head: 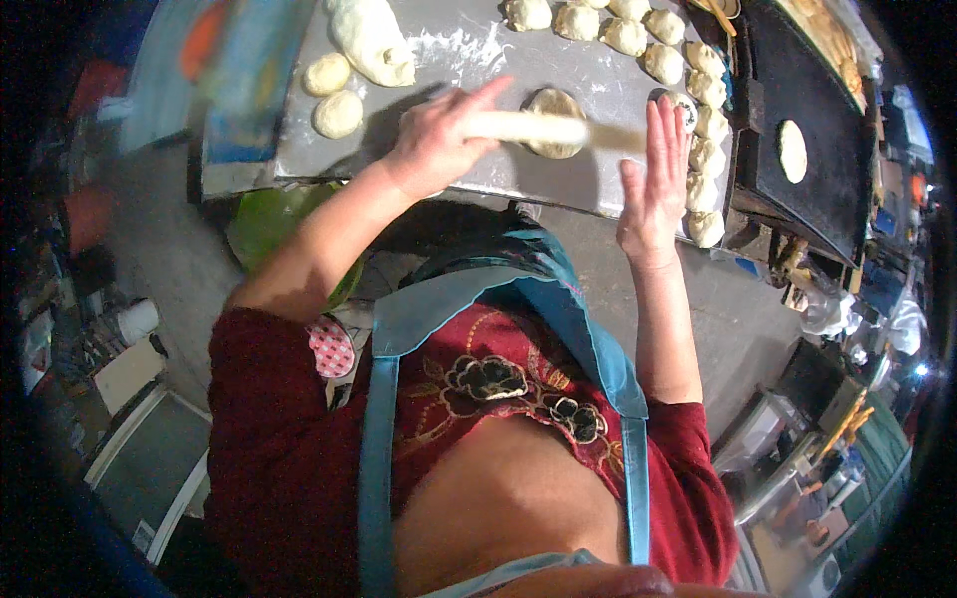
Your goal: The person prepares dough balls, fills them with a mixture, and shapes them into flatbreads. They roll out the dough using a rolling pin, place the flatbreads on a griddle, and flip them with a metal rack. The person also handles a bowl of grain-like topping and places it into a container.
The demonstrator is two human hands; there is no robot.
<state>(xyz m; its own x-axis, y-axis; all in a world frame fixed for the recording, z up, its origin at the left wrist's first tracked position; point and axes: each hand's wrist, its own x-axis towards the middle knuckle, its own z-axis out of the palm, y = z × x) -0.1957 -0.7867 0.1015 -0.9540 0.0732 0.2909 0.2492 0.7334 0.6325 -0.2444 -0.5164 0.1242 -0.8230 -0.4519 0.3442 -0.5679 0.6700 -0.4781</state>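
Observation:
A pale rolling pin (523, 128), blurred towards its right end, lies across a flattened round of dough (555, 105) on the floured metal worktop (493, 168). My left hand (447, 134) bears on the pin's left end, its index finger stretched out past it. At the other end, my right hand (656, 176) is held flat, fingers straight and close together, thumb apart. The pin's right tip meets the edge of this hand, and no fingers are seen wrapped around it. Just behind those fingertips sits a whitish lump with dark specks (684, 108), partly hidden.
Several dough balls (705, 155) line the worktop's right edge and far side. Two more balls (338, 114) and a large dough mass (371, 41) lie at left. Right of the table is a dark griddle (822, 149) with one flat dough round (792, 152). Below left hangs something green (265, 224).

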